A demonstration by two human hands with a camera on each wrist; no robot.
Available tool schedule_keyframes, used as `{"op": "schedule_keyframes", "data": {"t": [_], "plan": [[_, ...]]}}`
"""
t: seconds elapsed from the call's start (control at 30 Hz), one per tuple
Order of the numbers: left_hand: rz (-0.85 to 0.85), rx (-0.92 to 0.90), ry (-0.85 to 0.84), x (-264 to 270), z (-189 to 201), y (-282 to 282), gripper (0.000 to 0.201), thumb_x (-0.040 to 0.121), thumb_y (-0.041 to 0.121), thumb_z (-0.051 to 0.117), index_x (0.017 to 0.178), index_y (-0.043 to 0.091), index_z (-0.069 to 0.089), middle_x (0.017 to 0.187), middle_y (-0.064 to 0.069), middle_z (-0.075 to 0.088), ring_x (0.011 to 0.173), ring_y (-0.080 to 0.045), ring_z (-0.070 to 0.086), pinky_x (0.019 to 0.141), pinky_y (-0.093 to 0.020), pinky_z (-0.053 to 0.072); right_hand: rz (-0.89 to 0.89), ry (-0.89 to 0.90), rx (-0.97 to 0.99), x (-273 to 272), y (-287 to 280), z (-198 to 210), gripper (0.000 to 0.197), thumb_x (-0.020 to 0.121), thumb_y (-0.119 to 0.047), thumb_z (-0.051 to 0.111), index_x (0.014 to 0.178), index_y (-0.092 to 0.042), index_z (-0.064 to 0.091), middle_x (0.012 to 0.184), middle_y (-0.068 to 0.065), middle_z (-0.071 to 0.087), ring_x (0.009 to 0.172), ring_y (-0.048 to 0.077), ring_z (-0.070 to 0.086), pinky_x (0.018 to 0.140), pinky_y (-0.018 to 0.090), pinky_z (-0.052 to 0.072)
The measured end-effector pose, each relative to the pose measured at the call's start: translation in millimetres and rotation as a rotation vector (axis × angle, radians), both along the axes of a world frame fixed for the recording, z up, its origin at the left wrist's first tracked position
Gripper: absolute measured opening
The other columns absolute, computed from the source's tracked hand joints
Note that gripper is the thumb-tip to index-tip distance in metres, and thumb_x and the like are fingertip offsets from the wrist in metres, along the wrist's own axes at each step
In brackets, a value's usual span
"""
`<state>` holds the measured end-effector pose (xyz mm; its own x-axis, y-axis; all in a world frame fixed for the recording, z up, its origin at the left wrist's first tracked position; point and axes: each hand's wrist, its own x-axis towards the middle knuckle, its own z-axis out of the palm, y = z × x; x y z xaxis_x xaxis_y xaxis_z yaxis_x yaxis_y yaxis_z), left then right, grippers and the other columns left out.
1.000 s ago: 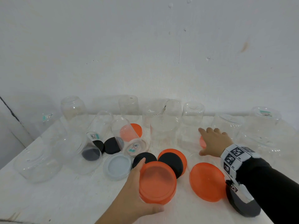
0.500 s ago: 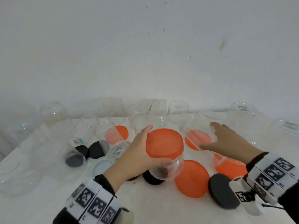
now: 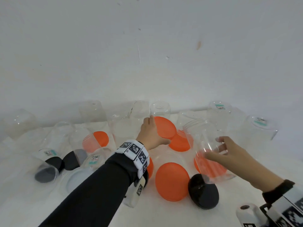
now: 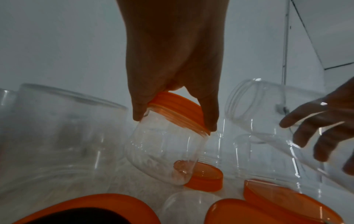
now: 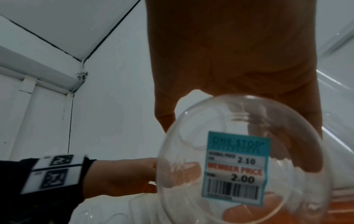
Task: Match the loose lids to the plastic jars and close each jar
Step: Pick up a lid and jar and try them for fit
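My left hand grips the orange lid of a clear jar and holds it tilted above the back of the table. In the left wrist view my left hand curls its fingers round the lid's rim, and the closed jar hangs below. My right hand holds an open, lidless clear jar tilted, mouth up and to the left. Its base with a price sticker faces the right wrist camera.
Loose orange lids and a black lid lie on the white table between my arms. A pale lid and more black lids lie at the left. Several empty clear jars line the back wall.
My left hand has carried the orange-lidded jar from the front toward the back of the table. My right hand has taken hold of a clear jar and lifted it, tilted.
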<state>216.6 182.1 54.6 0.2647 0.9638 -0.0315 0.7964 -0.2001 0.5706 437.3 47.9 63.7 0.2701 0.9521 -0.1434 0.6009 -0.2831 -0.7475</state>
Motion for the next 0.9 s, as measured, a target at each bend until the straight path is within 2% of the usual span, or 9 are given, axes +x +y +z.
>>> {"op": "schedule_keyframes", "data": {"t": [0.17,0.27,0.33,0.43,0.5,0.7,0.8,0.9], "plan": [[0.069,-0.011,0.025,11,-11,11,0.122,0.071,0.042,0.08,0.15,0.002,-0.005,0.15,-0.015,0.012,0.139,-0.031,0.021,0.111,-0.036,0.025,0.03,0.053,-0.002,4,-8,-13,0.068,0.072,-0.047,0.077,0.127,-0.031,0.041,0.104,-0.012,0.056,0.089,0.003,0.061,0.068,0.02,0.045],[0.104,-0.032,0.028,13,-17,13,0.122,0.074,0.046,0.077,0.149,0.003,-0.008,0.153,-0.016,0.007,0.141,-0.032,0.016,0.113,-0.037,0.022,0.046,0.063,0.001,4,-11,-18,0.062,0.073,-0.045,0.079,0.121,-0.035,0.041,0.103,-0.014,0.056,0.079,-0.003,0.063,0.059,0.012,0.043],[0.116,-0.064,0.023,13,-19,14,0.121,0.076,0.049,0.074,0.15,0.006,-0.011,0.155,-0.017,0.0,0.144,-0.033,0.006,0.116,-0.04,0.017,0.045,0.089,0.004,3,-11,-21,0.056,0.072,-0.042,0.08,0.115,-0.033,0.045,0.1,-0.012,0.057,0.073,-0.009,0.062,0.056,0.009,0.044],[0.11,-0.078,0.107,11,-19,13,0.117,0.079,0.056,0.068,0.15,0.008,-0.012,0.156,-0.02,-0.011,0.145,-0.035,-0.011,0.118,-0.045,0.006,0.048,0.122,-0.007,0,-12,-25,0.054,0.069,-0.041,0.081,0.11,-0.035,0.047,0.101,-0.009,0.059,0.076,-0.004,0.064,0.064,0.014,0.046],[0.071,-0.063,0.172,9,-18,12,0.115,0.08,0.058,0.065,0.15,0.008,-0.012,0.157,-0.018,-0.015,0.145,-0.035,-0.015,0.119,-0.046,0.003,0.051,0.126,-0.012,-4,-11,-26,0.058,0.069,-0.041,0.082,0.113,-0.032,0.046,0.103,-0.011,0.059,0.082,0.0,0.065,0.066,0.017,0.045],[-0.1,-0.006,0.302,0,-17,-6,0.108,0.083,0.057,0.061,0.151,0.005,-0.005,0.159,-0.017,-0.009,0.147,-0.031,-0.011,0.12,-0.044,0.004,0.062,0.113,0.005,-15,-9,-22,0.063,0.068,-0.041,0.082,0.117,-0.026,0.045,0.105,-0.01,0.056,0.086,0.004,0.064,0.063,0.017,0.046],[-0.198,0.004,0.285,-10,-17,-21,0.105,0.084,0.054,0.062,0.152,0.009,-0.005,0.159,-0.012,-0.011,0.147,-0.027,-0.014,0.119,-0.039,0.002,0.09,0.089,0.004,-17,-10,-19,0.076,0.067,-0.042,0.082,0.129,-0.024,0.04,0.107,-0.01,0.053,0.091,0.006,0.061,0.069,0.02,0.045],[-0.296,0.049,0.246,-26,-22,-38,0.097,0.085,0.048,0.064,0.153,0.014,0.003,0.161,-0.005,-0.005,0.147,-0.02,-0.012,0.117,-0.032,0.002,0.113,0.066,0.005,-18,-12,-18,0.078,0.056,-0.05,0.082,0.12,-0.024,0.046,0.106,-0.006,0.051,0.094,0.012,0.058,0.078,0.029,0.048]]}}
